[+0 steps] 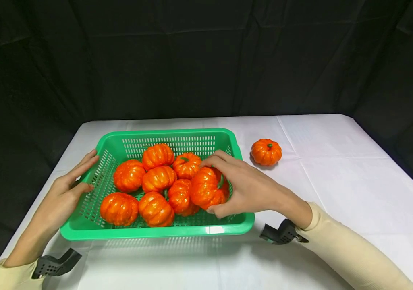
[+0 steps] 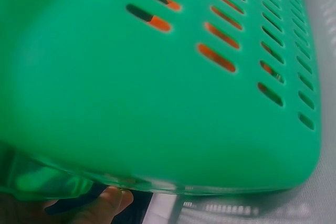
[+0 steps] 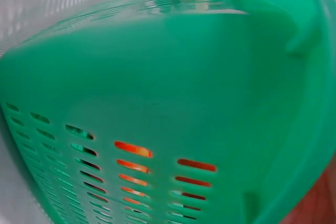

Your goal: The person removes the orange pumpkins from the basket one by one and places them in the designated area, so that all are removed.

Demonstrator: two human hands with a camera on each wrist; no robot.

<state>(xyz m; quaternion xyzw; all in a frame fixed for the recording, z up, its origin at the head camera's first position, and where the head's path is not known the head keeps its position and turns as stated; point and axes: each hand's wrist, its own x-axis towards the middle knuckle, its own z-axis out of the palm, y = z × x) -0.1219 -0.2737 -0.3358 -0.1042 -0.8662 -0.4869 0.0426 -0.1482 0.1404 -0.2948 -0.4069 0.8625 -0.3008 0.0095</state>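
Observation:
A green plastic basket (image 1: 157,233) with slotted walls holds several shiny orange pumpkins, small ones with green stems. At its right end my right hand (image 1: 251,187) grips one pumpkin (image 1: 206,191), fingers over the far side and thumb at the near side. The held pumpkin's stem points to the right. My left hand (image 1: 59,199) lies at the basket's left rim, fingers stretched out along it and thumb reaching over the edge. Both wrist views are mostly filled by the basket's outer wall (image 2: 131,103), with orange showing through the slots.
One more pumpkin (image 1: 266,152) sits on the white-covered table (image 1: 340,173), to the right of the basket. Behind the table hangs a black cloth (image 1: 206,72). Each wrist wears a black camera mount (image 1: 281,232).

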